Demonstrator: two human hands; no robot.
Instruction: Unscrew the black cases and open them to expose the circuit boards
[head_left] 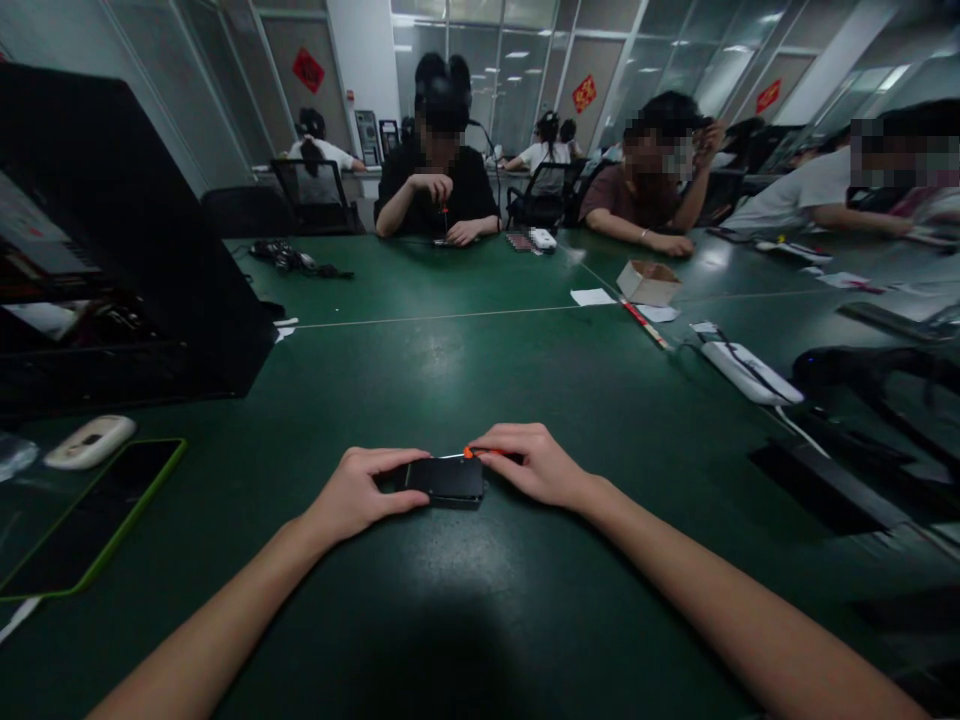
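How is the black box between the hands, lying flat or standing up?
Flat: the black box shows its broad face on top and a thin edge below; the left hand grips one end.

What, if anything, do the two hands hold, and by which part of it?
Left hand: the black box, at its left end, between thumb and fingers. Right hand: the orange-handled tool, by its handle.
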